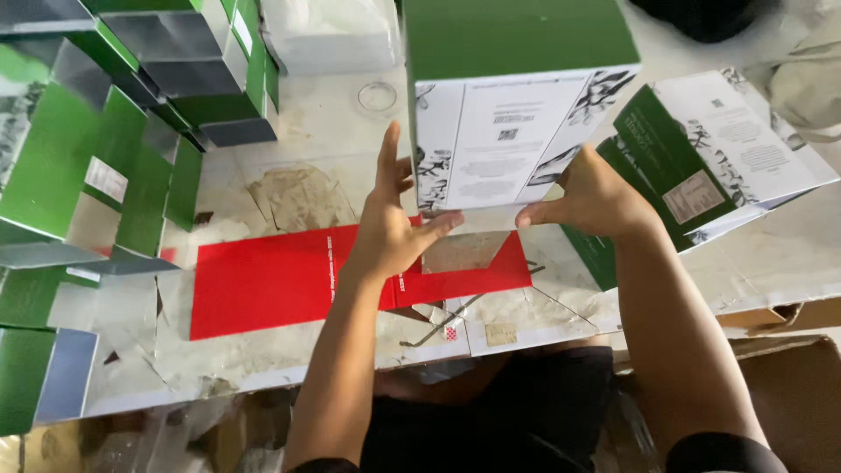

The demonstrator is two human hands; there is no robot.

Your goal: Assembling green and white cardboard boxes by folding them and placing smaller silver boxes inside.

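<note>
I hold the green and white box [512, 105] up between both hands. My left hand [390, 232] lies flat against its near left side, fingers spread, thumb under the bottom edge. My right hand [596, 197] closes its grip on the lower right corner. Below my grip a red sheet [272, 280] lies on the bench [298, 123]. Flat cartons [718, 149] lie right of my right hand; folded green boxes [114, 149] are stacked left.
</note>
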